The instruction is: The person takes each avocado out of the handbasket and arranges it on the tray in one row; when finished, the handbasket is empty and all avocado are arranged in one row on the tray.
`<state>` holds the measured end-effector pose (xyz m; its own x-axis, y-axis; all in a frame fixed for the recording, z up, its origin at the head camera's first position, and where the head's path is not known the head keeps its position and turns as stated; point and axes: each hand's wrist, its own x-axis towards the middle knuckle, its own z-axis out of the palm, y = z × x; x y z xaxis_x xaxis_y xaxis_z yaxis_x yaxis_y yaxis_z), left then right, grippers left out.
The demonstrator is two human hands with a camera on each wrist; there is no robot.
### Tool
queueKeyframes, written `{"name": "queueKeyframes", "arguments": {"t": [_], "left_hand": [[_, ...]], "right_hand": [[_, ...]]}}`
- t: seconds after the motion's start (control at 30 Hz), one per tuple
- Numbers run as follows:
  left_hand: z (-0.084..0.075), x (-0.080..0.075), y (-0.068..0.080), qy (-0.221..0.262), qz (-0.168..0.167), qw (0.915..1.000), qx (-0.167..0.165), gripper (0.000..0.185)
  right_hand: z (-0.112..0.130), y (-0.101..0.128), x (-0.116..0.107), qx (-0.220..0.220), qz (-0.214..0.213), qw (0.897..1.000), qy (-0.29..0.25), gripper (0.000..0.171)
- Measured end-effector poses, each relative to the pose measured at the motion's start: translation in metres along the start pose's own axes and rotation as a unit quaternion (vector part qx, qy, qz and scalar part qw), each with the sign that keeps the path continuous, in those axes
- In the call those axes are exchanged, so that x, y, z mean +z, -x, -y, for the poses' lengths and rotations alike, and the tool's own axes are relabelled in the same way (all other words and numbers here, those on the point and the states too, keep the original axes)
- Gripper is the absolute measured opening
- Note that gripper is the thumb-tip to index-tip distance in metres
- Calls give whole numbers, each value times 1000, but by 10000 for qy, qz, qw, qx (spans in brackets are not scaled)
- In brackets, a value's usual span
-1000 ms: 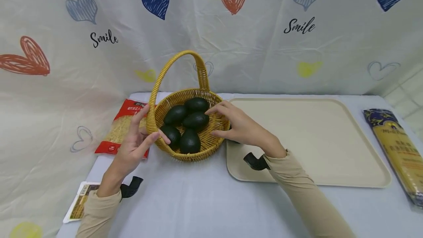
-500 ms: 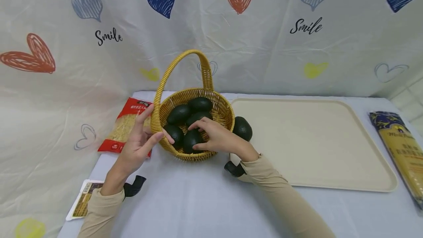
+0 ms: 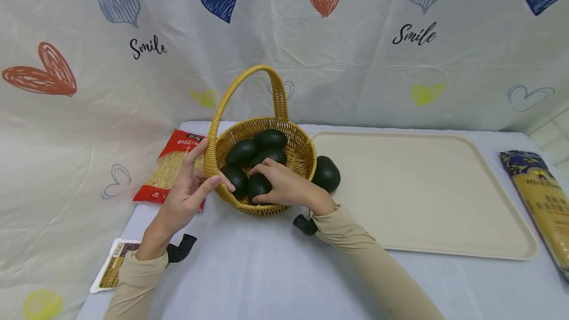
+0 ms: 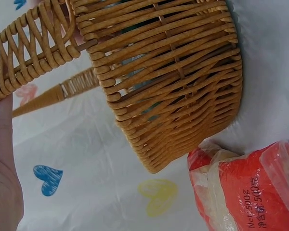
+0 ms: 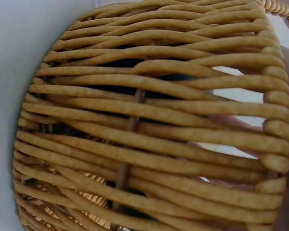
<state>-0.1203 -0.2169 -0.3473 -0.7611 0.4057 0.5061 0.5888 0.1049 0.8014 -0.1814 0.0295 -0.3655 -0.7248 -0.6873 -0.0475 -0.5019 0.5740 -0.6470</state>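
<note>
A woven yellow basket (image 3: 306, 154) with a tall handle holds several dark green avocados (image 3: 242, 151). My left hand (image 3: 209, 169) grips its left rim, thumb inside and fingers outside. My right hand (image 3: 260, 186) reaches over the front rim and curls around the front avocado (image 3: 258, 185). One more avocado (image 3: 326, 173) lies on the left edge of the beige tray (image 3: 422, 186). The left wrist view shows the basket wall (image 4: 173, 86) and handle (image 4: 33, 57) up close. In the right wrist view the basket weave (image 5: 149, 125) fills the frame.
A red noodle packet (image 3: 171, 169) lies left of the basket, also in the left wrist view as the red packet (image 4: 250, 187). A long pasta pack (image 3: 542, 196) sits at the right table edge. A small flat packet (image 3: 113, 265) lies at the front left. A heart-print cloth hangs behind.
My right hand has moved from the basket's right rim down into the basket onto the front avocado, uncovering the avocado on the tray. The left hand keeps its hold on the rim.
</note>
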Motion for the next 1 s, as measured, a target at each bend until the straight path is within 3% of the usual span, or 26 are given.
{"name": "queueKeyframes", "arguments": {"t": [0.23, 0.53, 0.67, 1.0], "left_hand": [[0, 1, 0, 42, -5, 9999, 97, 80], [-1, 1, 1, -39, -39, 10000, -37, 82], [-1, 1, 3, -52, -46, 9999, -88, 82], [0, 1, 1, -38, -12, 10000, -76, 83]], "right_hand": [[-5, -1, -2, -93, 22, 9999, 82, 58], [-3, -2, -1, -33, 147, 9998, 116, 61], [-3, -4, 3, -57, 1, 9999, 126, 63], [2, -4, 5, 469, -214, 9985, 166, 69]]}}
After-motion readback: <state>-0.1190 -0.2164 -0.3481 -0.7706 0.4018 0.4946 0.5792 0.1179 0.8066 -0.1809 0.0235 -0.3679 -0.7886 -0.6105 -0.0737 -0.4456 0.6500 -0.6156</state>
